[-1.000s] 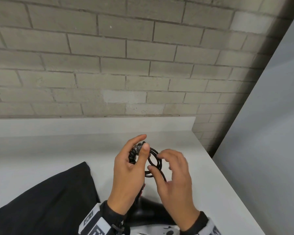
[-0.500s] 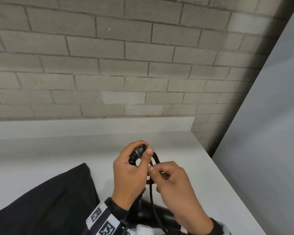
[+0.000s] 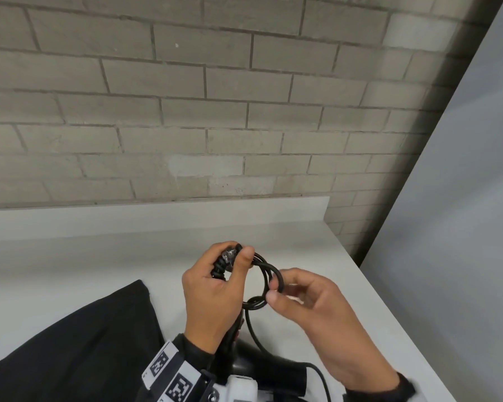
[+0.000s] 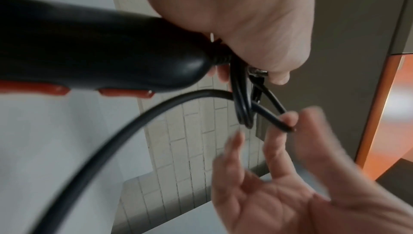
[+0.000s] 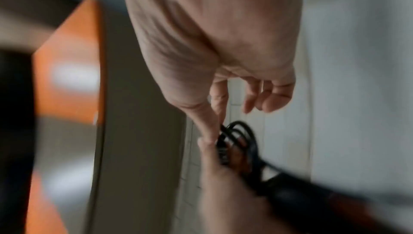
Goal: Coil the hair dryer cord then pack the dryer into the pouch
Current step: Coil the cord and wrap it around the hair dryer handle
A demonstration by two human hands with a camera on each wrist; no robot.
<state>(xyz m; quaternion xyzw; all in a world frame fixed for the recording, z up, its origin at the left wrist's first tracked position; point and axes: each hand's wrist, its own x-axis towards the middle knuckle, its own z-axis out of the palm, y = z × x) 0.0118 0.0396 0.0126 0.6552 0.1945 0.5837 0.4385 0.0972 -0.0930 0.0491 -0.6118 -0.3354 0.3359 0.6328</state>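
The black hair dryer [image 3: 262, 369] lies low in the head view, its handle running up under my left wrist. My left hand [image 3: 236, 254] grips the ribbed end of the black cord [image 3: 264, 274] and pins the small coil of loops under the thumb. My right hand [image 3: 274, 291] pinches the right side of one loop between thumb and forefinger, its other fingers loosely spread. In the left wrist view the dryer handle [image 4: 89, 52] with its red buttons [image 4: 125, 93] fills the left side, and the cord [image 4: 107, 146] trails down from the coil. The black pouch [image 3: 70, 343] lies flat to the left.
The white counter [image 3: 346, 300] ends at a right edge near my right hand, with a raised back lip [image 3: 157, 219] under a brick wall [image 3: 215, 111]. A grey panel [image 3: 462, 227] stands to the right. The right wrist view is blurred.
My right hand has moved right, away from the left hand, and drawn a loop of cord out wider. The left hand keeps its grip on the cord's end.
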